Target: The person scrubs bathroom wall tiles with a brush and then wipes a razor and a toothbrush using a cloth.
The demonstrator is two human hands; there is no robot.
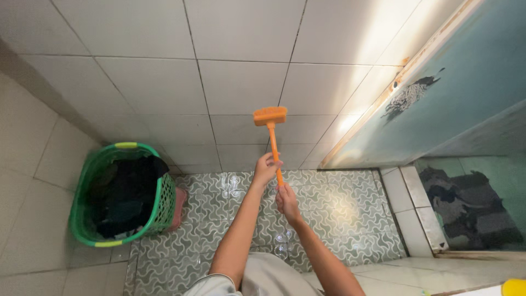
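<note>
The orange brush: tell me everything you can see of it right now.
The orange brush looks like plastic, all one bright orange: a short, wide rectangular head on a long, thin straight handle. It stands nearly upright, head at the top against the white tiled wall, though actual contact cannot be told. The bristles are not clearly visible. Both hands grip the handle's lower part: the left hand higher up, the right hand just below at the end. It hangs above the patterned floor.

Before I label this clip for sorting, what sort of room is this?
Probably a bathroom or wash area: tiled walls, a patterned wet-looking tiled floor, a green laundry basket, and an orange long-handled scrub brush held in both hands.
</note>
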